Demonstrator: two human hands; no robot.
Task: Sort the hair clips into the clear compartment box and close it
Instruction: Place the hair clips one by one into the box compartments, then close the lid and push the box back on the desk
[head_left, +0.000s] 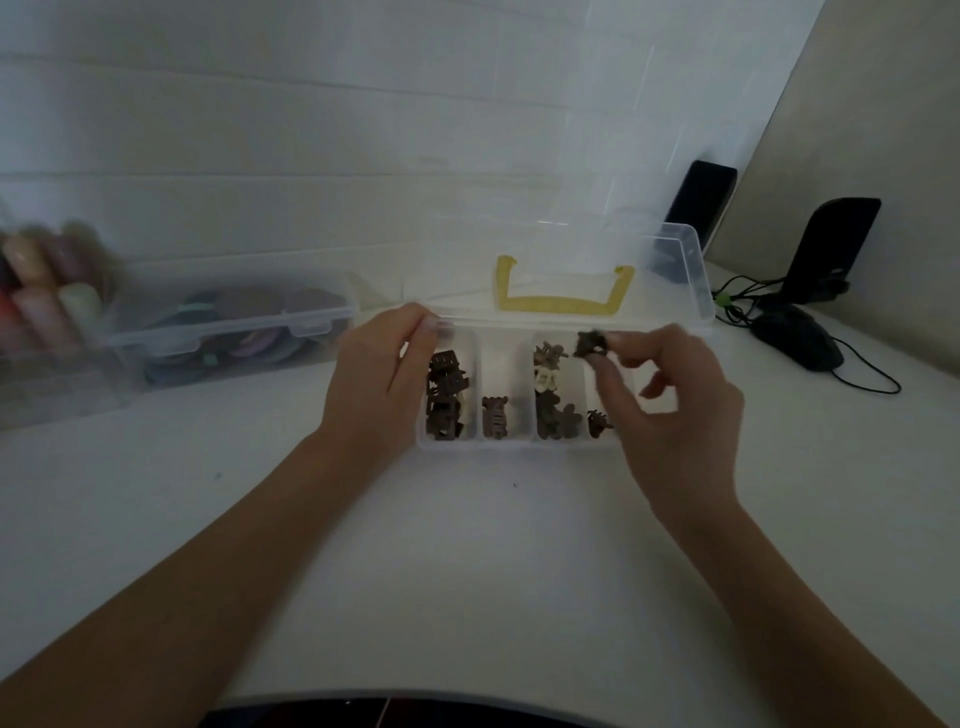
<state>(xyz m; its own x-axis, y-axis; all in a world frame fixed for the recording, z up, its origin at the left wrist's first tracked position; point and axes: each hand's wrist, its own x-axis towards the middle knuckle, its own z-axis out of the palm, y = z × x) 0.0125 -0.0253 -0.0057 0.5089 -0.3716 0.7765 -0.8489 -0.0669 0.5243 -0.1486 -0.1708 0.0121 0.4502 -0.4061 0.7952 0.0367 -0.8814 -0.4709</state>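
Hair clip (590, 344) pinched by right hand (670, 410); no writing legible.

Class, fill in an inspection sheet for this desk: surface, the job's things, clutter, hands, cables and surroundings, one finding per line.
Surface: white desk, a few small specks.
Job's things: clear compartment box, lid open, yellow handle; dark hair clips lie in four compartments.
Clutter: closed clear storage box of round items at left; blurred coloured items beyond it.
Hands: left hand holds the box's left rear corner; right hand pinches a dark clip above the right end.
Cables: black mouse with its cord; tangled wires behind.
Surroundings: white wall; two dark upright devices at right.
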